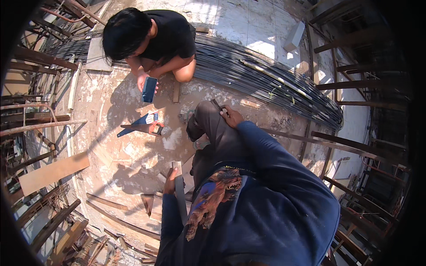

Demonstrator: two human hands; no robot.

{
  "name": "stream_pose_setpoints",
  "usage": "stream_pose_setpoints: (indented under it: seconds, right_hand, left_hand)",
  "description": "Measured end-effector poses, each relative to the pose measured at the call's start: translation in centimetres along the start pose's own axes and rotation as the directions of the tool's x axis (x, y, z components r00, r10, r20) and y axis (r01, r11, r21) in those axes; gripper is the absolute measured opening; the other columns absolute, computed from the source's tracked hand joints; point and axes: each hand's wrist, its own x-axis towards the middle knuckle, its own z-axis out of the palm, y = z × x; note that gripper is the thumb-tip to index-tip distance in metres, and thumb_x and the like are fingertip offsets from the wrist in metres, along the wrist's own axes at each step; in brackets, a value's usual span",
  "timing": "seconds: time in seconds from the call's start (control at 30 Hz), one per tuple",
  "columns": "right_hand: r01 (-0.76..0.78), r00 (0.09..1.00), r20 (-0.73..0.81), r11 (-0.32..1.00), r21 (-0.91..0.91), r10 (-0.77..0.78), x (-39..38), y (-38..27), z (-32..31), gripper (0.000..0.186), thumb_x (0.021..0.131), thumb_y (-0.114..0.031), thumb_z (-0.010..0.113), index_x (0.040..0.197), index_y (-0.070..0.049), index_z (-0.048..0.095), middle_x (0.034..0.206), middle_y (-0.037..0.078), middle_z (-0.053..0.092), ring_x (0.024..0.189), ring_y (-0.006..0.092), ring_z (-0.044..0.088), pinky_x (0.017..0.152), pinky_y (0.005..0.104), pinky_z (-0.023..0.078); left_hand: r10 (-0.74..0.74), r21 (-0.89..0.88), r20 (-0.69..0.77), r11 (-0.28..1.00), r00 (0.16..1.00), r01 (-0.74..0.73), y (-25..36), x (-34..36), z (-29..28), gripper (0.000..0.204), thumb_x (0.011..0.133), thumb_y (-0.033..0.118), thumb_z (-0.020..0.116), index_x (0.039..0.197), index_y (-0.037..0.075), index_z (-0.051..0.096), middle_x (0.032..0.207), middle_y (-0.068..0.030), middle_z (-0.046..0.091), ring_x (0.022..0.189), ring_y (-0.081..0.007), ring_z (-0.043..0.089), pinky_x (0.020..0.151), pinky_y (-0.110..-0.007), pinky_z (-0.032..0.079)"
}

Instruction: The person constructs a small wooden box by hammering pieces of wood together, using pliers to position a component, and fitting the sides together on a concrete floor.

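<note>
My left hand (170,181) is closed round the upper end of a narrow wooden board (179,193), which runs down beside my body. The thumb lies on its pale face near the tip. My right hand (232,117) rests at my raised knee with its fingers curled. A small dark edge shows beside those fingertips, too small to name. On the ground ahead and to the left lies a handsaw (141,127) with a red and black handle, next to a blue and white piece (141,119).
A person (171,40) in black squats ahead, holding a phone (149,90). Behind them long bundled steel bars (266,82) cross the ground. A flat board (54,174) lies at the left, with scrap wood (106,201) nearer me. Timber and metal framing (355,84) flanks the right.
</note>
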Motion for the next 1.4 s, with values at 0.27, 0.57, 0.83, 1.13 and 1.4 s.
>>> stream_pose_setpoints:
  seconds: [0.27, 0.57, 0.83, 1.13, 1.4]
  right_hand:
    - [-0.323, 0.918, -0.177, 0.929, 0.180, 0.354, -2.3, 13.0, -9.1, 0.059, 0.096, -0.049, 0.052, 0.136, -0.007, 0.047, 0.105, 0.025, 0.068, 0.101, 0.0377, 0.066, 0.086, 0.0431, 0.050]
    - [-0.529, 0.846, 0.083, 0.848, 0.020, 0.526, -0.2, 29.2, -9.9, 0.054, 0.094, -0.049, 0.053, 0.118, -0.002, 0.063, 0.087, 0.019, 0.071, 0.081, 0.0305, 0.070, 0.078, 0.0421, 0.052]
    - [-0.655, 0.755, 0.338, 0.668, 0.353, 0.562, 19.2, 29.0, -26.0, 0.045, 0.099, -0.038, 0.056, 0.128, -0.004, 0.054, 0.105, 0.016, 0.066, 0.091, 0.0222, 0.067, 0.078, 0.0367, 0.052]
    - [-0.321, 0.914, -0.092, 0.843, 0.432, 0.395, 37.4, 25.2, -52.3, 0.047, 0.099, -0.039, 0.056, 0.128, -0.002, 0.055, 0.103, 0.017, 0.068, 0.091, 0.0223, 0.068, 0.078, 0.0351, 0.053]
    - [-0.213, 0.962, -0.114, 0.942, 0.261, 0.249, 48.5, 24.0, -66.2, 0.043, 0.097, -0.038, 0.058, 0.126, -0.006, 0.058, 0.106, 0.022, 0.068, 0.096, 0.0317, 0.068, 0.081, 0.0403, 0.053]
  left_hand:
    - [-0.036, 0.034, 0.117, 0.999, 0.992, 0.033, 6.6, 6.6, 8.2, 0.037, 0.093, 0.045, 0.056, 0.102, 0.009, 0.054, 0.073, -0.0071, 0.056, 0.057, -0.0192, 0.058, 0.052, -0.035, 0.049]
    - [-0.069, 0.578, -0.134, 0.805, 0.989, 0.135, 17.4, 9.8, 19.7, 0.051, 0.091, 0.044, 0.061, 0.111, -0.003, 0.056, 0.100, -0.0205, 0.064, 0.091, -0.0256, 0.062, 0.080, -0.036, 0.048]
    - [-0.148, 0.459, -0.181, 0.861, 0.972, 0.216, 30.2, 16.1, 31.7, 0.051, 0.083, 0.024, 0.071, 0.119, 0.003, 0.041, 0.106, -0.0176, 0.060, 0.097, -0.0265, 0.061, 0.084, -0.039, 0.052]
    - [-0.057, -0.102, 0.009, 0.993, 0.998, 0.058, 48.6, 26.3, 47.0, 0.066, 0.088, 0.024, 0.060, 0.143, 0.009, 0.027, 0.094, -0.0174, 0.062, 0.075, -0.0269, 0.065, 0.066, -0.039, 0.056]
    - [-0.208, -0.154, 0.108, 0.963, 0.972, 0.223, 53.5, 40.5, 53.3, 0.050, 0.093, 0.033, 0.057, 0.137, 0.016, 0.040, 0.077, -0.0096, 0.059, 0.061, -0.0212, 0.063, 0.051, -0.034, 0.055]
